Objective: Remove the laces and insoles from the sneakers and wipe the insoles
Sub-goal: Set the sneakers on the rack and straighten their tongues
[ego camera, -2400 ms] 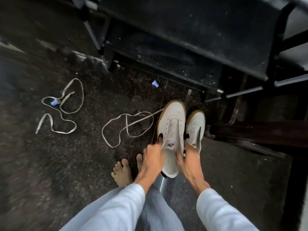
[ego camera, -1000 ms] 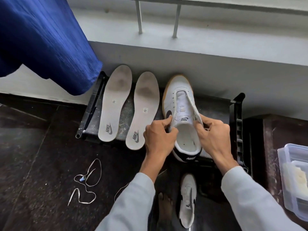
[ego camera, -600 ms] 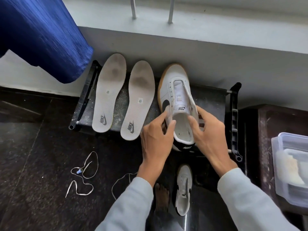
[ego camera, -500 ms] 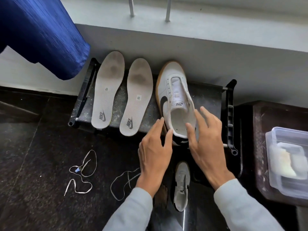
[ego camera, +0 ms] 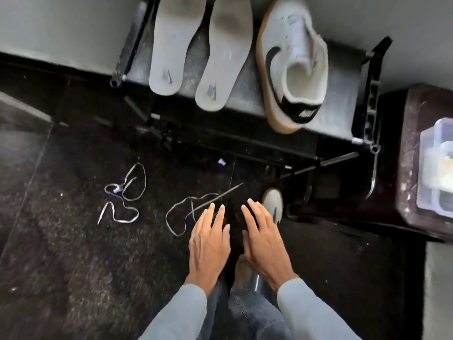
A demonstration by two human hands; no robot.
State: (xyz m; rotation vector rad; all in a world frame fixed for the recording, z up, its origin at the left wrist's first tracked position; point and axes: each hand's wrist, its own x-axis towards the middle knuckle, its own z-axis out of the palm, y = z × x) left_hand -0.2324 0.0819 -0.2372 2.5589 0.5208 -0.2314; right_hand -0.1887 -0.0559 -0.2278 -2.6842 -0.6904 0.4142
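Two grey insoles (ego camera: 175,42) (ego camera: 224,55) lie side by side on the black shoe rack (ego camera: 343,114), with a white sneaker (ego camera: 291,62) tilted on its side to their right. The second white sneaker (ego camera: 273,204) stands on the dark floor below, partly hidden behind my right hand (ego camera: 263,241). My left hand (ego camera: 209,241) hovers beside it, over one end of a loose white lace (ego camera: 188,212). Both hands are flat, fingers spread, holding nothing. Another lace (ego camera: 123,195) lies further left on the floor.
A dark wooden stand (ego camera: 416,168) at the right carries a clear plastic container (ego camera: 436,165). A small blue-white scrap (ego camera: 221,161) lies on the floor under the rack. My bare foot (ego camera: 242,268) and trouser legs are below the hands. A grey wall runs behind the rack.
My hands let go of the sneaker on the rack and dropped down toward the floor. The view tilted down with them. That sneaker now lies tipped on its side.
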